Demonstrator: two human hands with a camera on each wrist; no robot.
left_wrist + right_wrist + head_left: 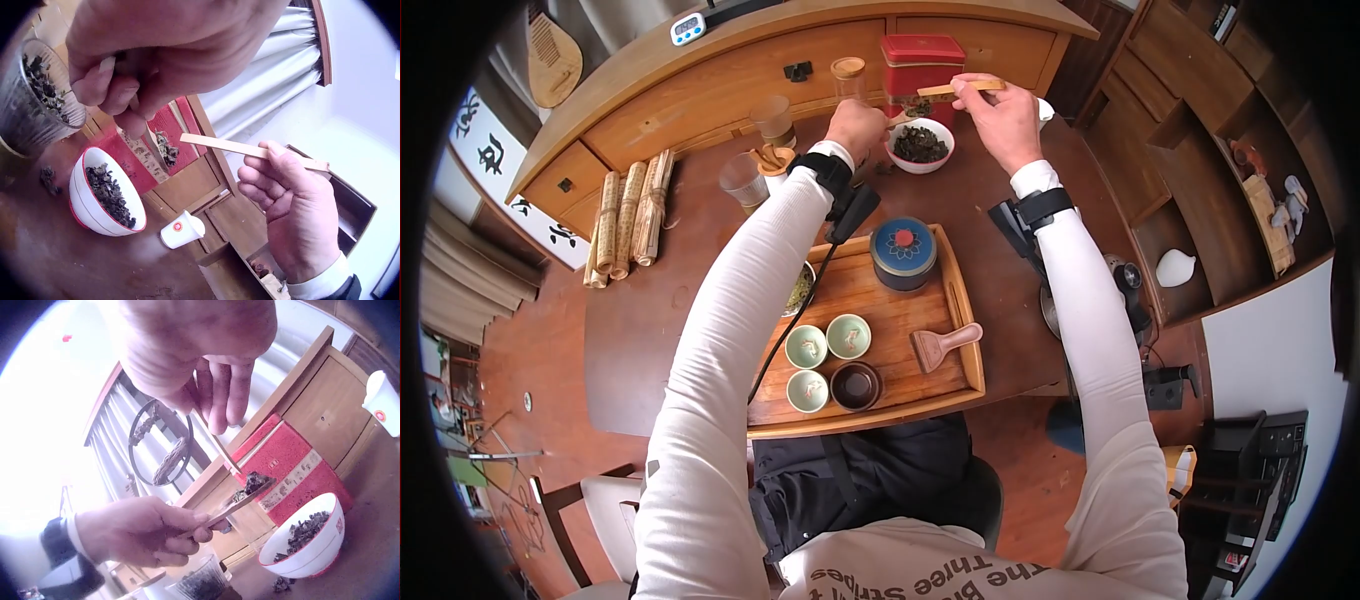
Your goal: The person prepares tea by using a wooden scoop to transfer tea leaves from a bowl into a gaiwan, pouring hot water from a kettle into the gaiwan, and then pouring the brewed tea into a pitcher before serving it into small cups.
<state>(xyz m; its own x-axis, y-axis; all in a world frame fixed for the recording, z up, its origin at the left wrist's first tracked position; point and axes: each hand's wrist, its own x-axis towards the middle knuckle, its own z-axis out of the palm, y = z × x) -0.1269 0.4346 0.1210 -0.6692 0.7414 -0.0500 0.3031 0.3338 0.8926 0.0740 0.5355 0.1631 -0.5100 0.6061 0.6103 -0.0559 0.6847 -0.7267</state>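
Across the counter, a bowl of leaves is sitting at twelve o'clock. At its ten, the left hand is gripping a laden scoop; at two, the right hand is pinching a stick, perhaps touching leaves. Portioning seems underway, next needing steady nudges.

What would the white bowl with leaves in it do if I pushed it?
The white bowl would probably slide rather than roll, since it stands upright on its red foot. A high shove might tip it, as its mouth is wider than that foot. The dark leaves lie loose, so some could spill.
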